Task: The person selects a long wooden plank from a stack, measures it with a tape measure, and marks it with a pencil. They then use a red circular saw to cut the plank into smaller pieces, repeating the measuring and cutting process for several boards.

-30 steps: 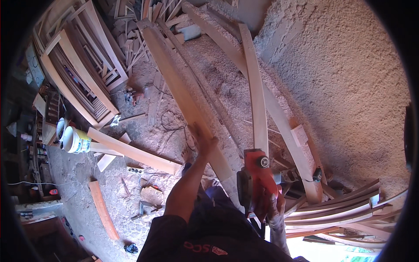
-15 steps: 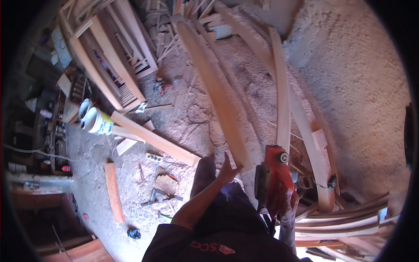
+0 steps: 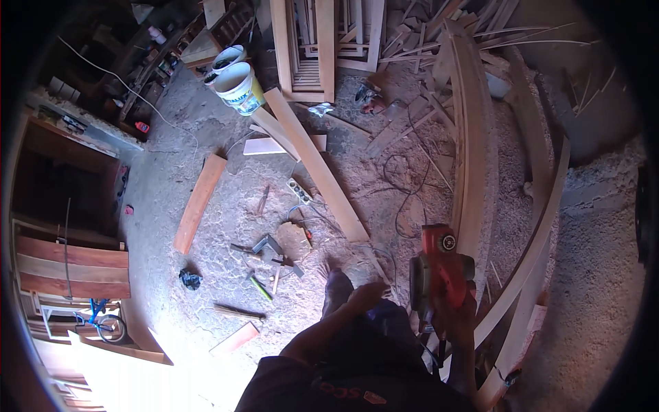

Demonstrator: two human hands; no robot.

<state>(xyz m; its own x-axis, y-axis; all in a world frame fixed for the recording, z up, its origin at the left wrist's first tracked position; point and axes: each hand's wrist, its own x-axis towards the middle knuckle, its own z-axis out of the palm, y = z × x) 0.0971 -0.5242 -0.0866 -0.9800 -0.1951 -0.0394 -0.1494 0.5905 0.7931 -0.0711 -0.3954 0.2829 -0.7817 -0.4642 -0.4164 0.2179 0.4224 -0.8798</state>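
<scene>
My right hand [image 3: 461, 317] grips a red electric hand planer [image 3: 445, 269] with a round front knob. The planer is at the near end of a long board [image 3: 472, 137] that runs away from me; whether it touches the wood is hard to tell. My left hand [image 3: 368, 296] hovers over my leg, left of the planer, holding nothing, its fingers loosely stretched out. Another long plank [image 3: 319, 172] lies slanting on the floor to the left.
Long curved boards [image 3: 532, 254] lean along the right side. Wood shavings, a power strip [image 3: 298, 191], cables [image 3: 405, 185], a clamp-like metal tool [image 3: 266, 244] and a reddish board [image 3: 200, 203] lie on the floor. Buckets [image 3: 239, 88] and wooden frames [image 3: 319, 48] stand at the back.
The view has swung left, so the floor items and buckets sit further right in it. My left hand has drawn back from the board's near end. The planer stays in my right hand.
</scene>
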